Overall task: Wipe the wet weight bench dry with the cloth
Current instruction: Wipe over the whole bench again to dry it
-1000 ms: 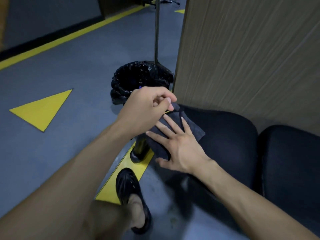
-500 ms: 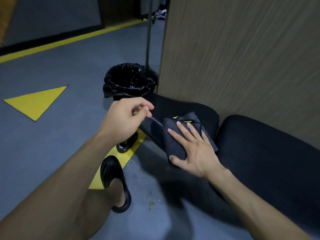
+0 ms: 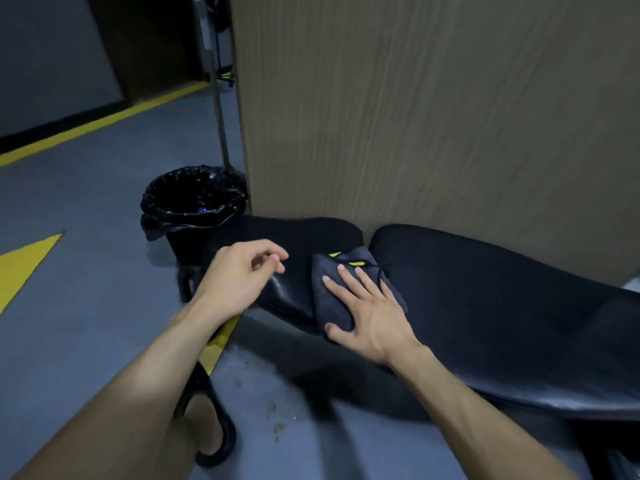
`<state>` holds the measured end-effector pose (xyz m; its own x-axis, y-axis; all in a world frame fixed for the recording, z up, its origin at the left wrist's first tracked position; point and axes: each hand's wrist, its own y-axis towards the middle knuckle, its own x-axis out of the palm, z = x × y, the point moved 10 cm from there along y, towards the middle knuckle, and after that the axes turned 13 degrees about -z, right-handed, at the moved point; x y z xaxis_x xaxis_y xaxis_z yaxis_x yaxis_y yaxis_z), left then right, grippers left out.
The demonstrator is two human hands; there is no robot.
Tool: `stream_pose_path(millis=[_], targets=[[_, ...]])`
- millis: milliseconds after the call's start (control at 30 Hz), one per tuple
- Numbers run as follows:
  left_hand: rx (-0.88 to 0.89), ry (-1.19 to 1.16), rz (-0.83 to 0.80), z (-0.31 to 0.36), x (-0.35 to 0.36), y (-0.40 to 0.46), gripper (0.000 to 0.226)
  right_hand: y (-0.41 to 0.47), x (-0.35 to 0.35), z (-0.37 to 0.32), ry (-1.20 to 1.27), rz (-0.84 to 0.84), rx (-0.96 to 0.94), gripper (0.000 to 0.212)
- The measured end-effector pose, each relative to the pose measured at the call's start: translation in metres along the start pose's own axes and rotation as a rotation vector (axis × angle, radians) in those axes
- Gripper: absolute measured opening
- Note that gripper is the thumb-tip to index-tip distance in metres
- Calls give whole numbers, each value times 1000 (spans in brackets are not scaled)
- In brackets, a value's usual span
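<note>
The black padded weight bench (image 3: 485,306) runs from centre to right along a wood-grain panel, in two cushions with a gap between them. A folded dark grey cloth (image 3: 332,299) with yellow marks lies on the small left cushion near that gap. My right hand (image 3: 367,313) presses flat on the cloth with straight, spread fingers. My left hand (image 3: 239,275) hovers over the left end of the small cushion, fingers loosely curled and holding nothing.
A bin lined with a black bag (image 3: 192,202) stands just left of the bench, with a thin metal pole (image 3: 218,98) rising behind it. The wood-grain panel (image 3: 433,116) backs the bench. My foot in a black sandal (image 3: 211,427) is on the grey floor with yellow markings.
My right hand slid the cloth to the right along the small cushion toward the gap. My left hand let go of the cloth's corner and pulled away left. The view shifted right.
</note>
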<state>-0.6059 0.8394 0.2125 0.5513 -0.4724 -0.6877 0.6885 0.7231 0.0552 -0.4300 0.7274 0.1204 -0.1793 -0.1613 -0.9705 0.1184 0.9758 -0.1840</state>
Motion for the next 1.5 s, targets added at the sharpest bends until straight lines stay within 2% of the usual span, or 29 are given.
stream_pose_path(millis=[133, 333, 467, 567, 700, 833, 967, 1133, 1333, 1500], targets=[[25, 26, -72, 25, 32, -2, 17, -44, -10, 57, 90, 16, 135, 71], [90, 160, -178, 89, 52, 3, 19, -119, -9, 126, 183, 113, 359, 86], [151, 204, -163, 124, 40, 12, 19, -131, 0, 112, 185, 186, 472, 84], [162, 208, -155, 127, 32, 17, 18, -124, 4, 78, 145, 205, 412, 77], [131, 206, -169, 104, 36, 22, 19, -95, 9, 34, 62, 170, 253, 75], [108, 223, -202, 74, 53, 33, 18, -42, -3, 33, 97, 104, 132, 75], [110, 272, -188, 43, 69, 52, 18, 20, -17, 67, 141, 11, 180, 72], [47, 441, -271, -9, 98, 76, 35, 84, -32, 106, 107, -3, 182, 69], [48, 422, -206, -21, 103, 80, 36, 150, -57, 134, 132, -14, 217, 56], [27, 374, -162, -21, 103, 80, 34, 162, -62, 133, 77, -15, 259, 55]])
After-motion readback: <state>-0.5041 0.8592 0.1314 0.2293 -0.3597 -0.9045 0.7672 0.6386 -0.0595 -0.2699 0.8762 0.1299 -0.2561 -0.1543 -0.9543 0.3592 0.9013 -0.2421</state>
